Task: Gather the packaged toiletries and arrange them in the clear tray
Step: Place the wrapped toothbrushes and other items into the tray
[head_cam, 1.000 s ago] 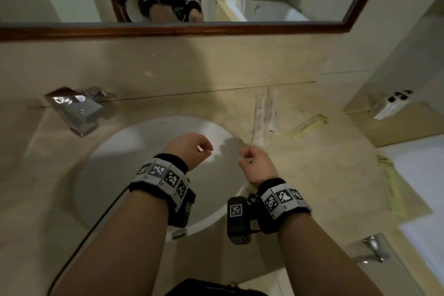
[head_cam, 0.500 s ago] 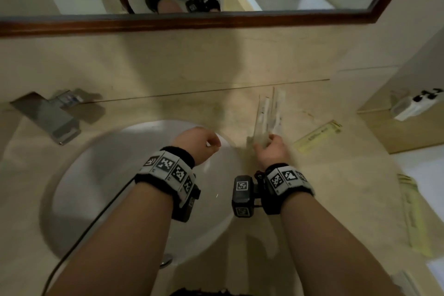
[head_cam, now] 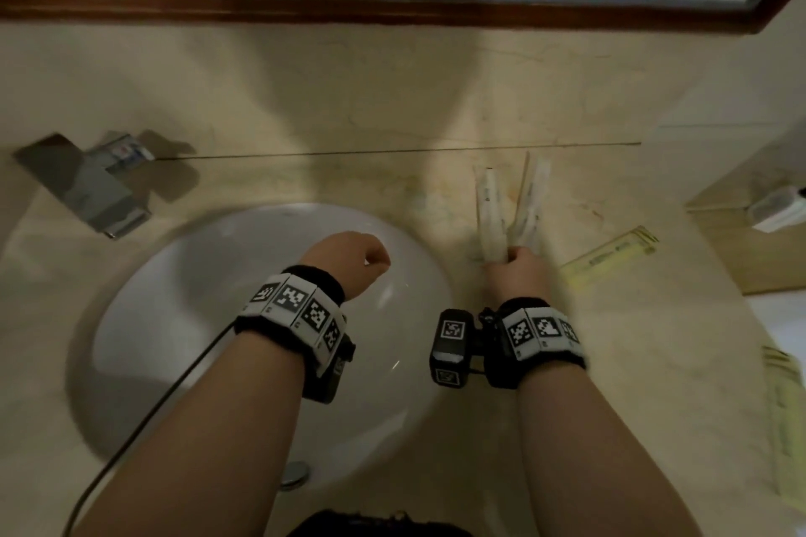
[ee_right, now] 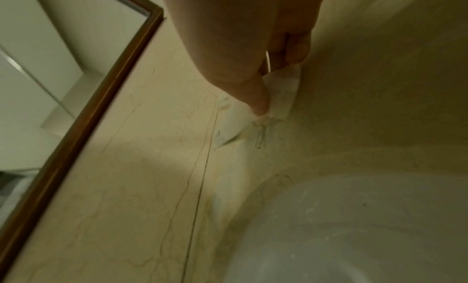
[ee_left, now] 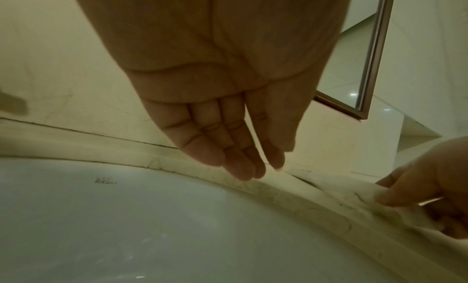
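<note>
Two long packets in clear-white wrapping (head_cam: 493, 209) lie on the beige counter right of the sink, splayed in a V. My right hand (head_cam: 512, 253) grips their near ends. The right wrist view shows the thumb (ee_right: 255, 101) and fingers pinching the white wrapper (ee_right: 283, 93). My left hand (head_cam: 375, 259) hovers over the sink's far right part and holds nothing. In the left wrist view its fingers (ee_left: 243, 163) hang nearly straight above the sink rim. A yellow packet (head_cam: 610, 253) lies just right of my right hand. I see no clear tray.
The white sink (head_cam: 183, 318) fills the middle, with a chrome faucet (head_cam: 83, 187) at back left. A wood-framed mirror (head_cam: 392, 7) runs along the wall. Another yellow packet (head_cam: 785, 405) lies at the far right edge. A white object (head_cam: 776, 209) sits on a wooden surface at right.
My right hand has moved forward from the sink's edge to the two packets and taken hold of their near ends. The left hand has stayed over the sink.
</note>
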